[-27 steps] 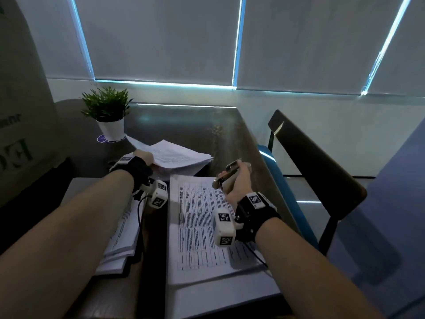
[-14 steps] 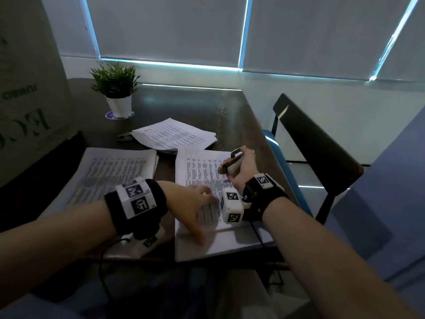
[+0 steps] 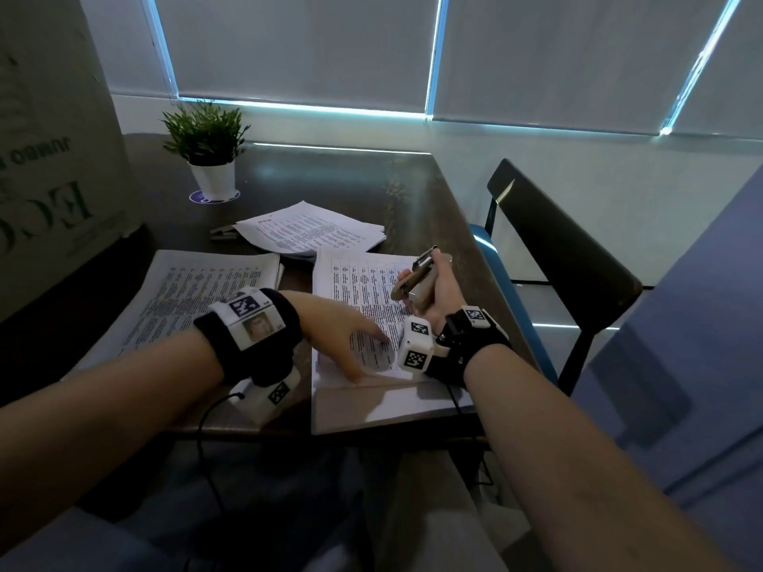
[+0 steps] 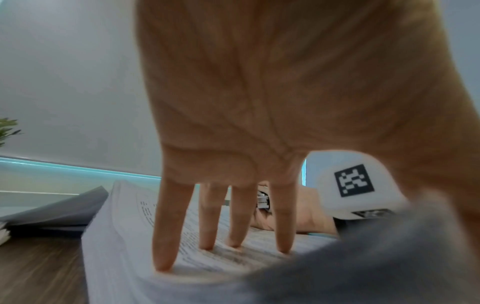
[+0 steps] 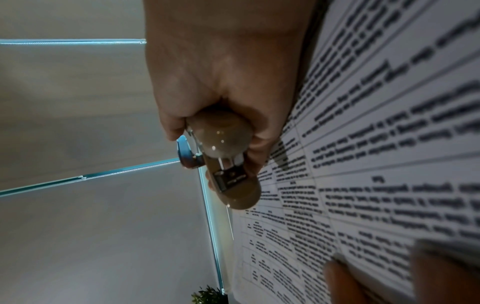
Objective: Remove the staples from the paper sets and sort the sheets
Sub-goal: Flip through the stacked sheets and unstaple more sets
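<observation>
Left hand (image 3: 336, 330): fingers straight and spread, tips pressing the printed paper set (image 3: 363, 282) near the table's front edge.
Right hand (image 3: 437, 289): clenched around the staple remover (image 3: 413, 274), resting on that set.

The big carton (image 3: 45, 167) at the left carries mirrored green lettering: "JUMBO" reads backwards, with large letters below that look like "ECO", uncertain. The printed tables on the sheets (image 3: 363, 282) are too blurred to read. The wrist tags (image 3: 419, 338) bear only square black-and-white codes.

Dark wood-grain worktop (image 3: 371, 192) has a dull sheen; white printed paper sheets (image 3: 363, 291) look matt — the tan stapler-like tool (image 5: 228, 164) shows glossy plastic and bright metal.
</observation>
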### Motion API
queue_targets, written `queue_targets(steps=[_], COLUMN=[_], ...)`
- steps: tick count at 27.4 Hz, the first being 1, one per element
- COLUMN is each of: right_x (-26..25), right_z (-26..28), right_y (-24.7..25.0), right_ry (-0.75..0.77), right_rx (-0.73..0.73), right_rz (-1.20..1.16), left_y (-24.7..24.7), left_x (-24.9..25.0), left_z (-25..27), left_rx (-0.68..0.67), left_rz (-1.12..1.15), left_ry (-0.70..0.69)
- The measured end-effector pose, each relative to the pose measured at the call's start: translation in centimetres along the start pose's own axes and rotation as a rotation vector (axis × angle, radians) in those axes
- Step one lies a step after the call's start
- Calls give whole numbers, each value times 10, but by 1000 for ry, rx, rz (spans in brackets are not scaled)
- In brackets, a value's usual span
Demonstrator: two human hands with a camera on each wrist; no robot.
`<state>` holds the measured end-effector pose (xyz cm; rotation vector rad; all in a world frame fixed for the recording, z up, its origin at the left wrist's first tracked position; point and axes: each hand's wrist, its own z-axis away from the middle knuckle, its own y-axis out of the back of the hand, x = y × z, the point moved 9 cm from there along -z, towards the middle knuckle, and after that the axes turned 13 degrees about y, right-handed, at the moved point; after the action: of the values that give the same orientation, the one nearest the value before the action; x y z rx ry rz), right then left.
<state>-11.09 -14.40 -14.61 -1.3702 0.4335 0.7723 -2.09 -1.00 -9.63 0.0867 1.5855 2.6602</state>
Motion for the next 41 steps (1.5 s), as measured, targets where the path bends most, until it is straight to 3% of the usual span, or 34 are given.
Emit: queue_targets(steps=[10,20,22,24,25,27,29,31,35,38,41], right_x=[1,5,5,5,5,4,4,5,1,-67,-129], right_z=[-5,-9,-10,-10,-10,-6,-4,-5,1,-14,-12], right_y=[0,2,5,7,7,4,5,7,-4,-12,-46], right_ry=[-10,-26,-32,-45,-54,-58,-58,-65,-134,135,323], right_rx=[-16,-16,-14,-8,-8,-18,-9,-14,-38,-17,-196], right_rz=[1,-55,-69,-101,-121,-150,-173,-167,53,347,539], left_y=[3,8,29,47,43,15,-9,-12,1,59,115], left_x=[-2,1,-15,-44,-59,-70,-68,-74,-92,-80,-76], left_z=[1,2,2,2,1,-8,-24,-37,-46,-15,32], left_rx=[-115,-38,165,464,505,356,143,91,353,607,959], left_rz=[45,60,185,296,400,904,1505,1717,1667,1519,1417], left_ry=[32,-82,-31,137,226,297,261,269,401,212,80])
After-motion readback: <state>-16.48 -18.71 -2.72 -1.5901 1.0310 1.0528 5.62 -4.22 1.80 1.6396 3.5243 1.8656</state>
